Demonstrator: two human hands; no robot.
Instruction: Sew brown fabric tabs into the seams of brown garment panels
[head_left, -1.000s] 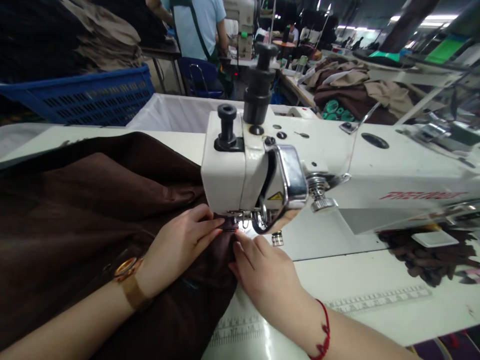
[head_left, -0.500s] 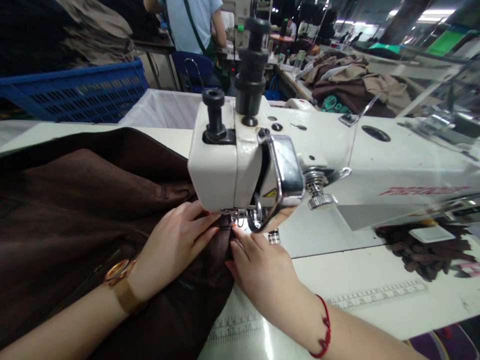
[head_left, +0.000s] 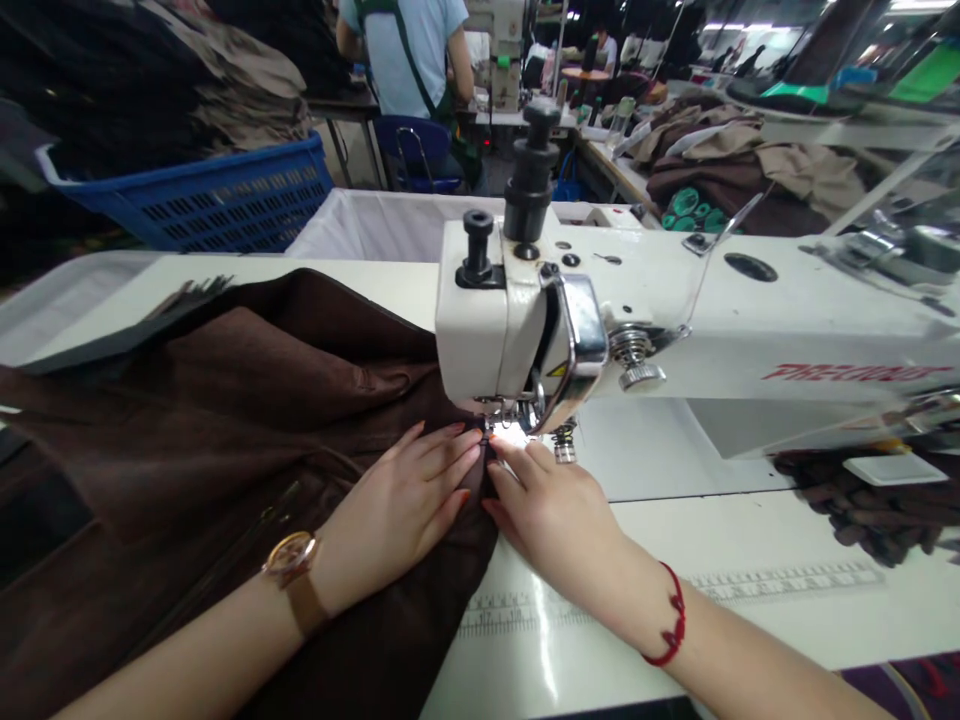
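Dark brown trousers or a similar garment spread across the left of the machine bed, one edge running under the presser foot of a white sewing machine. My left hand lies flat on the cloth, fingers stretched out and tips just left of the foot. Close by on the right, my right hand has its fingers bent and closed on the cloth's edge, index fingertip almost at the foot. The needle lamp lights that spot. Fingers and machine head partly hide the stitching point.
A printed ruler scale crosses the white table. Dark brown fabric pieces lie under the machine arm with a small white block on them. Behind are a blue crate, a white-lined bin and a seated co-worker.
The view has shifted, so the machine and hands appear further right. My left hand's fingers now lie flatter and more spread on the cloth. My right hand keeps its hold by the foot.
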